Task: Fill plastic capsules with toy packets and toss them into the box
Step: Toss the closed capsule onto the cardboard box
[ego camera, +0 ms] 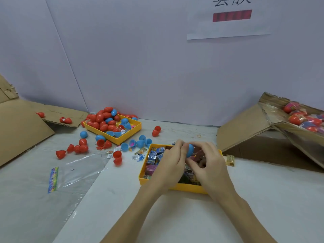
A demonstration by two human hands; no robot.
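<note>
Two bare forearms reach in from the near edge, and both hands meet over the closer of two yellow trays. The left hand (172,161) and the right hand (208,162) share one blue capsule half (190,150); the left fingers (178,146) curl against its left side, the right fingers (198,146) curl over its top and right side, so both sets are clamped on it. Something pinkish shows just under the capsule between the hands, too hidden to name.

Directly beneath the fingers sits the near tray (145,165), packed with toy packets (154,155) in blue, pink and dark wrappers, too many and too jumbled to count; their print is too small to read. One pale packet (230,160) lies on the surface (263,199) just right of the right hand. Left of the fingers, a clear plastic bag (77,171) with a rainbow header strip lies flat.

Further left and beyond the fingers, loose red capsule halves (80,148) and blue capsule halves (142,142) are scattered, roughly a dozen red and about eight blue, with a few small packets among them. Beyond those is the far tray (129,135), heaped mostly with red shells and a handful of blue.

Far to the right of the fingers, a tilted cardboard box (263,127) holds filled capsules (296,118), at least five visible. Flattened cardboard (21,127) lies far left. On the wall behind, a white sheet (228,30) carries cropped dark characters and a red bar, neither readable.
</note>
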